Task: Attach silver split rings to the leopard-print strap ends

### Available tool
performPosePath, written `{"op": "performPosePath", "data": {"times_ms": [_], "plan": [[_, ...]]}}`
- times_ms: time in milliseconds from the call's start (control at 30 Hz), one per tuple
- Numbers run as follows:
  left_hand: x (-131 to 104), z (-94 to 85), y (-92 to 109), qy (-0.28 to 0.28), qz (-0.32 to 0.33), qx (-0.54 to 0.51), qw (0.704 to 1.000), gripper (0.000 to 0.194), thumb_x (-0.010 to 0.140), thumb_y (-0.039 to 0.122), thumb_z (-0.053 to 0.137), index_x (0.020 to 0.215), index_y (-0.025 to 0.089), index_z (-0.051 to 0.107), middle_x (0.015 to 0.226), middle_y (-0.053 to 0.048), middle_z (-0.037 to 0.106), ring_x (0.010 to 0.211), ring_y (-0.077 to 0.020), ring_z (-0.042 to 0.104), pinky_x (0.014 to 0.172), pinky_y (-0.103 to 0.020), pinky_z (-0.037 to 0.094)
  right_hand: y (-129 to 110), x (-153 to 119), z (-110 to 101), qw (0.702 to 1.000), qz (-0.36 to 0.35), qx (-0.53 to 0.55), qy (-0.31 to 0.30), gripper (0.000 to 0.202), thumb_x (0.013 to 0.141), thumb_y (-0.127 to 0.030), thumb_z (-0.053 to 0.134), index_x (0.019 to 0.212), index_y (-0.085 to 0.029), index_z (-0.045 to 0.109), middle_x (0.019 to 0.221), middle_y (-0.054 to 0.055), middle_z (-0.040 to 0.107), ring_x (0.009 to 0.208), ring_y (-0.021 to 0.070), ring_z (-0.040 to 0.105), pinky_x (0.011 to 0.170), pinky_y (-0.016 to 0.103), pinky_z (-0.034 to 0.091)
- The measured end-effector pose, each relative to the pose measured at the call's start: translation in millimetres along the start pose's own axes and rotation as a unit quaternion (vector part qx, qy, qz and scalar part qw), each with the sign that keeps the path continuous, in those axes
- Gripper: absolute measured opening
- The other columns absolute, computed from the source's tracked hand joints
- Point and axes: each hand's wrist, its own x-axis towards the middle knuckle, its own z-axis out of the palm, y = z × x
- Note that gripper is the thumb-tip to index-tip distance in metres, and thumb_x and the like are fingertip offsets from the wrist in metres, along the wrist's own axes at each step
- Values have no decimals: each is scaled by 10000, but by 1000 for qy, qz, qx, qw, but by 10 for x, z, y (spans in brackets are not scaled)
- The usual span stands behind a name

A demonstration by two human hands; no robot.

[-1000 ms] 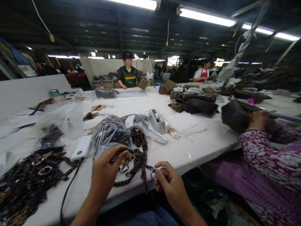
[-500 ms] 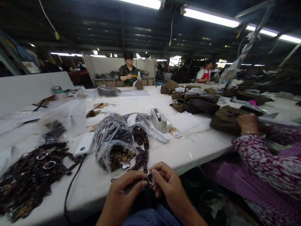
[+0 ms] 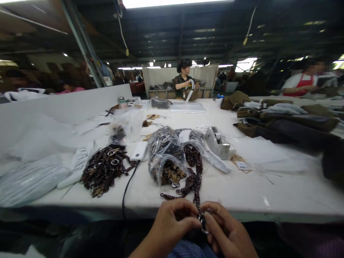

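Note:
At the table's front edge, my left hand pinches the end of a dark patterned strap beside a metal ring. My right hand has its thumb and fingers closed on that ring. From the hands, the strap runs up to a clear plastic bag holding leopard-print fabric. A second plastic-wrapped bundle lies behind it to the right. Further left is a heap of dark patterned straps with rings on top.
A white power bank with a black cable lies left of the bag. A tape dispenser and tags are to the right. Brown bags are piled at the right. A person stands across the white table.
The view has swung right, so the table things sit differently in frame. The nearby co-worker's patterned sleeve and hand have left view. The person opposite has turned their head. Both my hands still hold the work.

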Motion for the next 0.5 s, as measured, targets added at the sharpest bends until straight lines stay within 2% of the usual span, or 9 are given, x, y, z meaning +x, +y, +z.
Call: {"op": "performPosePath", "data": {"times_ms": [67,133,200,300,367,400,433,500], "plan": [[-82,29,24,-4,-16,-55,998,132,742,215,733,865,168,744,768,-42,764,700,-177,708,645,-233,550,18,-18,28,994,-73,-74,42,364,877,-541,581,1075,-259,697,602,37,680,412,169,589,446,258,504],[-151,32,60,1,3,-68,998,210,788,281,705,961,169,746,887,-72,783,828,-217,732,729,-269,576,28,-6,65,977,-155,-136,58,307,891,-487,584,1098,-297,708,794,70,762,529,207,689,561,275,579],[-193,-20,108,19,38,-23,999,225,820,310,683,987,179,754,956,-78,784,911,-233,729,804,-288,580,21,27,107,960,-221,-171,34,311,915,-418,577,1200,-326,660,888,48,778,631,200,735,641,242,599],[-210,-244,235,81,76,71,991,217,824,312,684,999,208,760,988,-59,784,881,-219,738,794,-283,599,-27,71,158,944,-279,-169,-39,509,960,-324,529,1452,-330,399,790,-18,760,612,134,723,660,167,581],[-199,-492,379,169,92,113,975,265,799,356,705,1018,217,753,968,-47,790,801,-216,747,722,-298,625,-56,81,156,941,-291,-163,-49,567,974,-304,501,1502,-310,295,787,-30,744,609,113,708,686,158,570],[-187,-643,468,233,110,139,956,275,767,386,727,979,213,759,915,-35,794,753,-218,747,691,-315,635,-59,82,138,943,-286,-167,-40,550,975,-302,496,1494,-297,314,800,-25,741,616,113,703,701,165,568],[-168,-809,565,304,123,168,930,297,741,413,742,957,211,758,888,-22,794,744,-226,745,698,-350,640,-52,81,109,945,-273,-176,-27,514,975,-301,495,1471,-284,364,803,-19,738,618,116,698,710,174,566],[-108,-1180,764,476,141,216,841,393,768,485,702,1061,223,724,930,1,783,804,-262,740,717,-450,638,-6,85,22,953,-229,-198,-4,431,973,-297,496,1402,-260,475,795,-8,736,610,123,686,698,187,561]]}}
